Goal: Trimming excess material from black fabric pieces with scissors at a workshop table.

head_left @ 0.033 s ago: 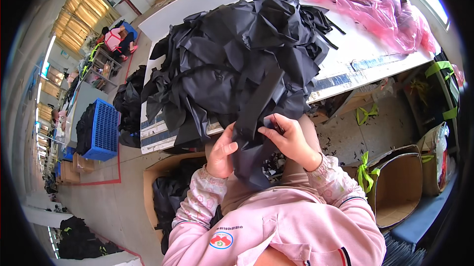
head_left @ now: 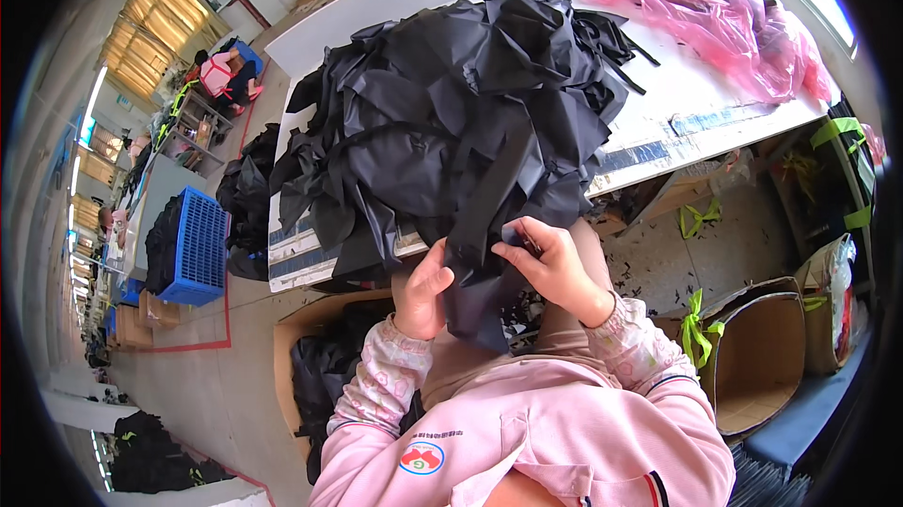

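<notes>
Over my lap hangs a black fabric piece [head_left: 475, 305], its upper part running up toward the heap on the table. My left hand [head_left: 423, 291] grips its left edge, thumb in front and fingers behind. On the opposite edge, my right hand [head_left: 555, 267] pinches the cloth between thumb and fingers. Something small and dark shows inside the right hand's curled fingers, too hidden to name. Just beyond both hands, a large heap of black fabric pieces [head_left: 423, 102] covers much of the white table [head_left: 658, 117], with loose strips sticking out on its right.
Pink plastic sheeting [head_left: 705, 18] lies at the table's far right. An open cardboard box [head_left: 757, 356] stands to my right; another carton [head_left: 287, 347] with black cloth is at my left. A blue crate [head_left: 198, 248] sits on the floor farther left. Someone in pink [head_left: 218, 74] sits beyond.
The lower end of the black fabric piece has shifted up slightly and hangs a little differently. Both hands stay in nearly the same place and keep their grip.
</notes>
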### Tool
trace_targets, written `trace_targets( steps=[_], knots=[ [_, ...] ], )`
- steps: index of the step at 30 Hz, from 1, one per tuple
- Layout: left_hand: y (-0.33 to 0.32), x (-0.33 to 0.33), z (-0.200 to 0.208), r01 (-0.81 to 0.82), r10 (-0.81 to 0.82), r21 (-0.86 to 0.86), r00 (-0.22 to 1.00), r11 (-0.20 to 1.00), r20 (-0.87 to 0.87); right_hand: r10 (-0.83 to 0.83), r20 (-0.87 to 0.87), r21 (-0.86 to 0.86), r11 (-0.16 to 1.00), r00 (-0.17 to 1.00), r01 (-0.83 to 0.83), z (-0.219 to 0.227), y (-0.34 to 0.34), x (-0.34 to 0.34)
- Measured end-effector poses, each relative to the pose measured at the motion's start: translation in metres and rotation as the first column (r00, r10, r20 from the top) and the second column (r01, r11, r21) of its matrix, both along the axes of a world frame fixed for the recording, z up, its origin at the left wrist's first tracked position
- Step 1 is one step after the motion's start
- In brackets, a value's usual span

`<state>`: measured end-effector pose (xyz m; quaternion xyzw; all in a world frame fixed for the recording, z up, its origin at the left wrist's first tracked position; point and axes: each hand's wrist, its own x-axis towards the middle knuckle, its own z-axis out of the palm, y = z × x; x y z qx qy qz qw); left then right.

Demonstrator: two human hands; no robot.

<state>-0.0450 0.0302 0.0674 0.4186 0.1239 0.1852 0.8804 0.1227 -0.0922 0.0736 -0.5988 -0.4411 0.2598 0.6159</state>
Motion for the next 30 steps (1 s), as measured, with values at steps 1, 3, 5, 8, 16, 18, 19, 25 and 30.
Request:
trace_targets(
  steps=[1, 3, 5, 8, 16, 18, 19, 25, 30],
  knots=[
    [-0.001, 0.0, -0.003, 0.022, -0.024, -0.026, 0.997, 0.999, -0.073, -0.032, 0.104, 0.024, 0.999, 0.994, 0.029, 0.004, -0.001, -0.001],
    [-0.003, 0.0, -0.009, -0.015, 0.023, 0.089, 0.996, 0.996, -0.082, -0.018, 0.128, 0.056, 0.998, 0.992, 0.011, 0.004, -0.002, -0.003],
    [0.004, -0.004, -0.02, -0.052, 0.151, 0.364, 0.956, 0.93, -0.251, -0.002, 0.17, 0.103, 0.995, 0.985, -0.016, 0.003, -0.004, -0.003],
    [0.012, -0.003, -0.026, -0.227, 0.282, 0.301, 0.947, 0.926, -0.154, -0.118, 0.116, 0.025, 0.993, 0.986, 0.116, 0.015, -0.013, 0.0],
    [0.016, -0.001, -0.011, -0.352, 0.374, 0.319, 0.927, 0.88, -0.007, -0.225, 0.063, 0.001, 0.974, 0.972, 0.225, -0.019, -0.025, 0.023],
    [0.018, -0.001, -0.011, -0.31, 0.346, 0.404, 0.938, 0.861, -0.019, -0.239, 0.076, 0.001, 0.971, 0.968, 0.24, -0.017, -0.027, 0.022],
    [0.018, -0.003, -0.011, -0.311, 0.348, 0.404, 0.937, 0.86, -0.019, -0.238, 0.076, 0.001, 0.971, 0.968, 0.239, -0.019, -0.028, 0.022],
    [0.004, 0.001, -0.004, -0.265, 0.285, 0.296, 0.958, 0.917, -0.024, -0.245, -0.104, 0.012, 0.969, 0.964, 0.248, -0.016, -0.03, 0.015],
    [0.013, -0.002, -0.011, -0.322, 0.353, 0.327, 0.935, 0.889, -0.04, -0.218, -0.164, -0.072, 0.975, 0.962, 0.209, -0.034, -0.041, 0.021]
  ],
)
